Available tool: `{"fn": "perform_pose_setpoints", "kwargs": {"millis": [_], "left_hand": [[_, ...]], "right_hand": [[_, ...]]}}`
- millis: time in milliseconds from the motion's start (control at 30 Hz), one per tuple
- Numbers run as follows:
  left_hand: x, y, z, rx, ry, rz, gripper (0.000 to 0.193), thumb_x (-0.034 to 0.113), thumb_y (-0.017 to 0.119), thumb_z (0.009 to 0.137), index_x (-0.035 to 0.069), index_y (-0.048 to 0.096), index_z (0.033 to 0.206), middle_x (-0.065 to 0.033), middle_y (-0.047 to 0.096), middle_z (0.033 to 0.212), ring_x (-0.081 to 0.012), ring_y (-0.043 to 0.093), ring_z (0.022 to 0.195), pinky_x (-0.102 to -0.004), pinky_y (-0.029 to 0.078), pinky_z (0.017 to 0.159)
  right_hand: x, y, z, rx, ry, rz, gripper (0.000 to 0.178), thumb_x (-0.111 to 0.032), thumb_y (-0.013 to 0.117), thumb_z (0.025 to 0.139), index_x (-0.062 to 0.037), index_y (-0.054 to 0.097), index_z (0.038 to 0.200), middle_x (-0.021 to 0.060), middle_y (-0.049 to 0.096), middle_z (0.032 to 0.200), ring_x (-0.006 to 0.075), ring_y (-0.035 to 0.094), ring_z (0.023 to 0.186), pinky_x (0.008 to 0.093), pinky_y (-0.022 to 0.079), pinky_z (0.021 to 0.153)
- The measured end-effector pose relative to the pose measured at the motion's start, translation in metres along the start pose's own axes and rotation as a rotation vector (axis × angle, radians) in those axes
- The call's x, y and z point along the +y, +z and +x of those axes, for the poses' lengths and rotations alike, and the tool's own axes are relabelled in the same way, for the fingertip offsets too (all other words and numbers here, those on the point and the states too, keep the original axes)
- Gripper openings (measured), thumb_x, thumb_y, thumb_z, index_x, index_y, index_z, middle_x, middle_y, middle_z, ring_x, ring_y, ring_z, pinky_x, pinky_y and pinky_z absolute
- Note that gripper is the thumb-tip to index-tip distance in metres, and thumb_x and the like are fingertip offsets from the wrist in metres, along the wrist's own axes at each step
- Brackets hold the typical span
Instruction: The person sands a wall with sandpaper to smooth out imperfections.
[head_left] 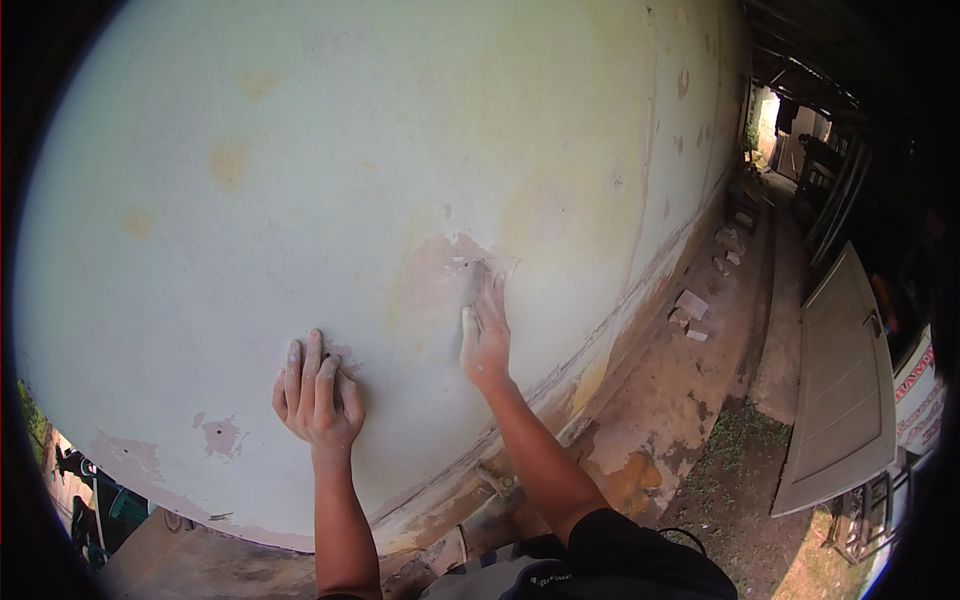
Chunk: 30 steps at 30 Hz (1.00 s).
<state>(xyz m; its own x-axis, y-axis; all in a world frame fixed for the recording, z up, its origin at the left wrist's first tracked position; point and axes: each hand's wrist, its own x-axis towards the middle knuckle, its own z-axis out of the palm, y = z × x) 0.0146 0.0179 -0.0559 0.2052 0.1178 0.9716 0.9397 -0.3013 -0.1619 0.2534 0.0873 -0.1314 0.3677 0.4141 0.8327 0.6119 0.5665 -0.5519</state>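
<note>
1 dk shirt (pixel 640 562), 2 hands (pixel 318 395) (pixel 486 340) @ 1 wall (pixel 310 220).

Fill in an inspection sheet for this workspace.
Surface: pale wall, stained, with a peeled patch beside the right hand.
Job's things: thin flat piece at the right fingertips; kind unclear.
Clutter: broken chunks on the floor along the wall.
Hands: left hand against the wall, palm hidden; right hand higher, grip unclear.
Cables: thin dark loop near the right sleeve; cannot tell whether cable.
Surroundings: door panel tilted at right.
</note>
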Motion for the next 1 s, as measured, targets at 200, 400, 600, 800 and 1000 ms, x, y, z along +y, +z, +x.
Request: {"fn": "perform_pose_setpoints", "kwargs": {"millis": [200,400,600,800,1000], "left_hand": [[-0.008,-0.003,-0.004,-0.008,0.007,-0.016,0.022,0.01,0.061,0.084,0.015,0.075,0.101,-0.0046,0.076,0.133,-0.0254,0.064,0.133,-0.0375,0.037,0.111],[-0.001,-0.005,-0.002,-0.02,0.005,-0.025,0.023,0.007,0.061,0.084,0.014,0.074,0.102,-0.0072,0.075,0.135,-0.0265,0.063,0.134,-0.0377,0.036,0.111],[0.0,-0.006,-0.006,-0.02,0.008,-0.021,0.022,0.008,0.062,0.083,0.014,0.074,0.101,-0.0073,0.075,0.134,-0.027,0.063,0.134,-0.0382,0.036,0.111],[-0.001,-0.005,-0.004,-0.048,0.011,-0.026,0.023,0.006,0.064,0.083,0.012,0.072,0.104,-0.0106,0.073,0.137,-0.0311,0.062,0.135,-0.0382,0.036,0.111],[-0.001,-0.012,-0.017,-0.182,-0.033,0.004,0.048,0.016,0.066,0.086,0.012,0.063,0.134,-0.0132,0.059,0.155,-0.032,0.047,0.15,-0.0487,0.021,0.122]], "right_hand": [[0.018,-0.026,0.005,-0.296,-0.328,-0.112,0.043,-0.002,0.062,0.097,-0.0016,0.065,0.14,0.0171,0.06,0.15,0.0444,0.046,0.147,0.0523,0.04,0.121],[0.025,-0.028,0.014,-0.169,-0.172,-0.045,0.055,-0.005,0.064,0.098,-0.0016,0.054,0.152,0.0257,0.04,0.165,0.0483,0.03,0.156,0.0558,0.025,0.128],[0.037,-0.012,0.025,-0.109,-0.003,-0.08,0.055,-0.009,0.056,0.102,-0.0061,0.052,0.156,0.0287,0.023,0.172,0.0475,0.017,0.161,0.0585,0.011,0.129],[-0.037,0.029,-0.025,-0.031,0.125,0.153,0.056,-0.007,0.05,0.1,-0.0099,0.055,0.155,0.0286,0.022,0.173,0.0489,0.017,0.161,0.0638,0.01,0.128],[-0.019,0.003,-0.054,-0.215,-0.005,0.028,0.053,-0.009,0.047,0.103,-0.0085,0.054,0.156,0.0291,0.03,0.17,0.0485,0.025,0.158,0.0624,0.015,0.127]]}}
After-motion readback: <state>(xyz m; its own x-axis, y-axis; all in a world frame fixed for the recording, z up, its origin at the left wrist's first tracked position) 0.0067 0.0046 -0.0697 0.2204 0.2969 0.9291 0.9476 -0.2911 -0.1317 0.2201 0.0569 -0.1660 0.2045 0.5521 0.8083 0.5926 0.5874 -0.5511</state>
